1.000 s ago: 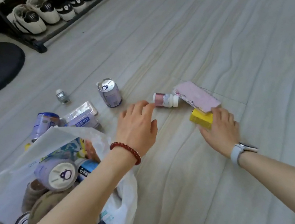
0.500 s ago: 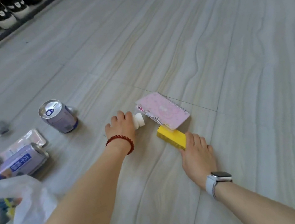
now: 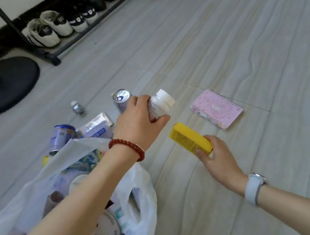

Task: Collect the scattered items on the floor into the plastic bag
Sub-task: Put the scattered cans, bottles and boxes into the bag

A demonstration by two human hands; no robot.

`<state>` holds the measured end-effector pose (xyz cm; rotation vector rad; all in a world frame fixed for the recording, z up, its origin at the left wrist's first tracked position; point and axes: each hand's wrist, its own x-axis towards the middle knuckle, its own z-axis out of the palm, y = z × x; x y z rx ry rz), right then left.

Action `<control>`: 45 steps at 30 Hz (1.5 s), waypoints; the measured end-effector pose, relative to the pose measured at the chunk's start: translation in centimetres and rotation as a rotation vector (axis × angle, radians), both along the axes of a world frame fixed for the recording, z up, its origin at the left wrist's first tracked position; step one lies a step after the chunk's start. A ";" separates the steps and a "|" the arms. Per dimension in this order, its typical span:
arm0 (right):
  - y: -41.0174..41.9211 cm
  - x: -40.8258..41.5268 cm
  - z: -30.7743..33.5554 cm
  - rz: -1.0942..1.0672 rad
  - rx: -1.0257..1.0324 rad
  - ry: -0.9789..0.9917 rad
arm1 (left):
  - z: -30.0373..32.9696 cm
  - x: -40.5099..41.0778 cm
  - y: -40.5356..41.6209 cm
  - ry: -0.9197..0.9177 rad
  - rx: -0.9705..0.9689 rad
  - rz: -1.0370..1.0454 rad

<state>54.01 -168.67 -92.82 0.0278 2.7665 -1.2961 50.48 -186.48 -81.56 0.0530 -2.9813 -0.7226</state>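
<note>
My left hand (image 3: 140, 121) is wrapped around the white-capped bottle (image 3: 161, 103), lifted off the floor (image 3: 240, 41), cap pointing to 1 o'clock. My right hand (image 3: 217, 158) grips one end of the yellow box (image 3: 189, 138), which juts out toward 10 o'clock. The bag (image 3: 137, 198) sits open at 7 o'clock, under my left forearm. The pink notebook (image 3: 217, 108) lies flat on the floor at 1 o'clock from the box, apart from both hands. An upright can (image 3: 121, 99) stands just behind my left hand.
</note>
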 end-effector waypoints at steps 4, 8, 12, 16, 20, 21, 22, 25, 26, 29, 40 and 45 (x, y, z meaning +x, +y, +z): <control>-3.5 0.7 3.2 0.034 -0.176 0.034 | 2.2 6.6 -4.7 0.051 0.038 0.105; -6.5 2.0 6.6 0.114 -0.290 0.073 | 1.5 12.2 -8.8 -0.054 -0.032 0.161; -8.8 3.6 8.8 0.307 -0.319 0.135 | -1.2 16.5 -11.0 -0.226 -0.409 -0.023; -10.9 6.0 8.6 0.541 -0.081 0.268 | -2.6 18.5 -12.8 -0.271 -0.617 -0.050; -12.3 8.1 6.5 0.729 0.236 0.451 | -1.3 19.5 -14.3 -0.156 -0.578 0.061; -12.8 8.3 6.1 0.764 0.294 0.480 | -0.9 19.7 -14.6 -0.125 -0.558 0.094; -13.2 8.4 5.8 0.788 0.330 0.501 | -0.6 19.9 -14.8 -0.099 -0.531 0.122; -14.5 8.3 5.1 0.825 0.340 0.499 | -0.6 20.3 -14.5 -0.033 -0.429 0.140; -14.8 8.3 5.1 0.838 0.318 0.467 | -0.8 20.3 -14.3 -0.025 -0.396 0.136; -15.3 8.1 5.1 0.916 0.214 0.406 | -1.6 20.0 -13.5 -0.020 -0.347 0.120; -5.4 -2.3 3.4 0.349 0.220 0.401 | -1.4 7.1 -6.6 0.180 -0.224 -0.050; 1.6 -9.3 -1.4 0.016 0.483 -0.039 | -3.4 -0.6 -3.7 0.036 -0.243 -0.010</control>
